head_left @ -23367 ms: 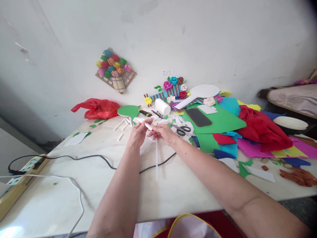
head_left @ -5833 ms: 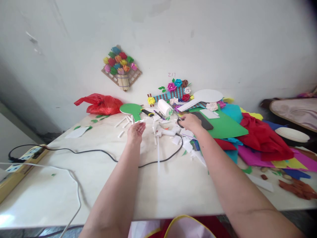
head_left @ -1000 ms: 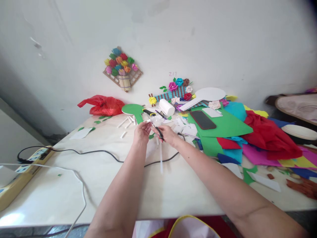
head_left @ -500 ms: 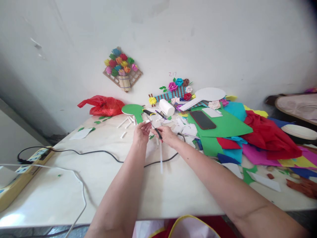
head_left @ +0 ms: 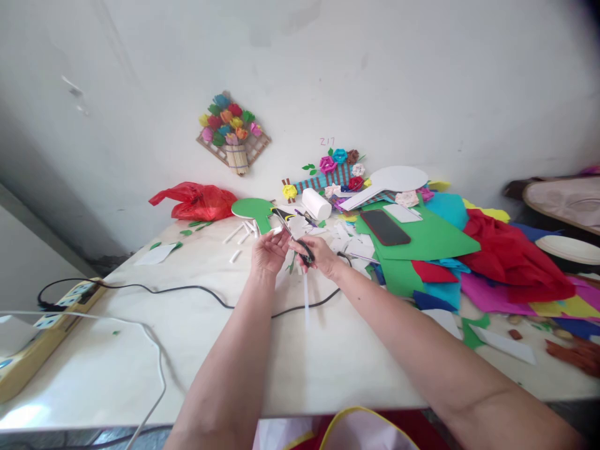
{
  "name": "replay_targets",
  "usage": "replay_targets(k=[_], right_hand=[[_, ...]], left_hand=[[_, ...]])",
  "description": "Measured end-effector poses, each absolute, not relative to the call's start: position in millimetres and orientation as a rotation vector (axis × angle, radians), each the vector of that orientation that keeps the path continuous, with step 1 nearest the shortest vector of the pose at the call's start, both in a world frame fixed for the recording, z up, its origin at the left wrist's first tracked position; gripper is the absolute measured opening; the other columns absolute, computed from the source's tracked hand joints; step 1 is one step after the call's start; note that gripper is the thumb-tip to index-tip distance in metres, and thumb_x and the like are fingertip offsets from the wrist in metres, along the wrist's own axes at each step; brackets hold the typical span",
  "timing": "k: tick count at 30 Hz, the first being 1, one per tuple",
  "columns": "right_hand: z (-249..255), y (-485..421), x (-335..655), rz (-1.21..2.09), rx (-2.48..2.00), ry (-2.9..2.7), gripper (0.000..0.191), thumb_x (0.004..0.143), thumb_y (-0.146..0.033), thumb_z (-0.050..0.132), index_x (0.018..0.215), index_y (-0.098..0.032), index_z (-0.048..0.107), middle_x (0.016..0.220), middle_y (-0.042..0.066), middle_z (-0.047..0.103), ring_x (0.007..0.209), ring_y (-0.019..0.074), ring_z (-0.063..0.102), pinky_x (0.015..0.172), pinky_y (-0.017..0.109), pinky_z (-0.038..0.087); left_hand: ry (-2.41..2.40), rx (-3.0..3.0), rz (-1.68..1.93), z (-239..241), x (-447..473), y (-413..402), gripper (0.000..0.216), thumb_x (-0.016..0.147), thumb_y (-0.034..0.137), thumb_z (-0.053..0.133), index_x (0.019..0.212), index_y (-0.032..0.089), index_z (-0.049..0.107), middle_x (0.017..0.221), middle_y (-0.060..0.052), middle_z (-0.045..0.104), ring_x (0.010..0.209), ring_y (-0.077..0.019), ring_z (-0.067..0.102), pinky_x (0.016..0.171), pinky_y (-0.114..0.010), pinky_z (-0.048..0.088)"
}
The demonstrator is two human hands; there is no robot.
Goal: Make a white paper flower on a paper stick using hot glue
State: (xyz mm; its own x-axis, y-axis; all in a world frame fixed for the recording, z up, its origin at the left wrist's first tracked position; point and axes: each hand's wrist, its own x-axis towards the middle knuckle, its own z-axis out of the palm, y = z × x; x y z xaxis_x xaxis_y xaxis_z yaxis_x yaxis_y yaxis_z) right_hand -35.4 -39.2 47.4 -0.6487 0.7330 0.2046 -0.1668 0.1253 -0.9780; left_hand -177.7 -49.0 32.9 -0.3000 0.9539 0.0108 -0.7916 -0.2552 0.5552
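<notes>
My right hand (head_left: 319,255) grips black-handled scissors (head_left: 305,251), its fingers at the handle loops. The blades point up and left, towards my left hand (head_left: 270,251). A small white piece (head_left: 277,230), perhaps rolled paper, is pinched in the fingertips of my left hand; part of it is hidden. Several short white rolls (head_left: 245,237) lie on the table left of the hands, beside a green paddle-shaped board (head_left: 252,211). A translucent white stick (head_left: 306,300) extends towards me below the scissors. White paper scraps (head_left: 349,240) lie to the right of my right hand.
A white cylinder (head_left: 315,204) and paper flowers (head_left: 328,165) stand behind the hands. At right, a phone (head_left: 385,227) rests on green sheets (head_left: 431,240) near red crumpled paper (head_left: 506,256). A black cable (head_left: 187,287) crosses from the power strip (head_left: 70,312). A red bag (head_left: 199,201) sits back left.
The scissors have turned in my right hand, so the handle loops and blades show more clearly. My left hand stays nearly in place with the white piece.
</notes>
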Motion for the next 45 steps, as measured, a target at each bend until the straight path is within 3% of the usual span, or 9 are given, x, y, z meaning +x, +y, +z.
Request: replay_targets(k=[7,14,24,33,45], right_hand=[[42.7,-31.8,-33.8,1.506,-0.553,-1.670,0.032,0.068,-0.045,0.060,0.063,-0.015,0.048,0.048,-0.002,0.054,0.033,0.0083,0.048,0.029,0.018,0.025],[44.6,-32.5,-34.1,1.489,-0.563,-1.648,0.033,0.067,-0.046,0.060,0.069,-0.015,0.051,0.048,-0.002,0.054,0.035,0.0082,0.049,0.030,0.017,0.024],[53.7,-39.4,-39.1,1.490,-0.628,-1.543,0.040,0.054,-0.037,0.071,0.083,-0.013,0.056,0.054,-0.004,0.055,0.039,0.0073,0.049,0.033,0.018,0.036],[41.3,-22.2,-43.2,1.371,-0.664,-1.404,0.049,0.053,-0.037,0.072,0.094,-0.016,0.054,0.060,-0.005,0.055,0.044,0.0065,0.047,0.037,0.018,0.037],[38.2,-18.8,-45.5,1.358,-0.627,-1.302,0.046,0.053,-0.028,0.070,0.093,-0.018,0.052,0.062,-0.006,0.057,0.046,0.0073,0.049,0.048,0.023,0.045]], left_hand=[[0.543,0.423,1.806,31.9,-179.3,-50.5,0.010,0.064,0.011,0.051,0.070,0.013,0.059,0.084,-0.009,0.069,0.080,-0.0179,0.065,0.073,-0.030,0.051],[0.498,0.403,1.818,29.5,-183.6,-54.7,0.016,0.066,0.012,0.054,0.079,0.015,0.062,0.070,-0.005,0.068,0.071,-0.0136,0.064,0.074,-0.027,0.050],[0.532,0.631,1.756,28.0,-183.5,-53.6,0.006,0.065,0.011,0.060,0.067,0.015,0.056,0.065,-0.003,0.065,0.061,-0.0125,0.062,0.062,-0.024,0.050],[0.827,0.934,1.746,34.3,-185.3,-52.2,0.018,0.056,0.013,0.073,0.064,0.014,0.058,0.057,0.000,0.061,0.053,-0.0123,0.060,0.061,-0.026,0.049],[0.859,1.102,1.583,32.1,-184.8,-55.8,0.018,0.056,0.016,0.073,0.069,0.014,0.061,0.057,-0.001,0.061,0.050,-0.0111,0.057,0.058,-0.026,0.048]])
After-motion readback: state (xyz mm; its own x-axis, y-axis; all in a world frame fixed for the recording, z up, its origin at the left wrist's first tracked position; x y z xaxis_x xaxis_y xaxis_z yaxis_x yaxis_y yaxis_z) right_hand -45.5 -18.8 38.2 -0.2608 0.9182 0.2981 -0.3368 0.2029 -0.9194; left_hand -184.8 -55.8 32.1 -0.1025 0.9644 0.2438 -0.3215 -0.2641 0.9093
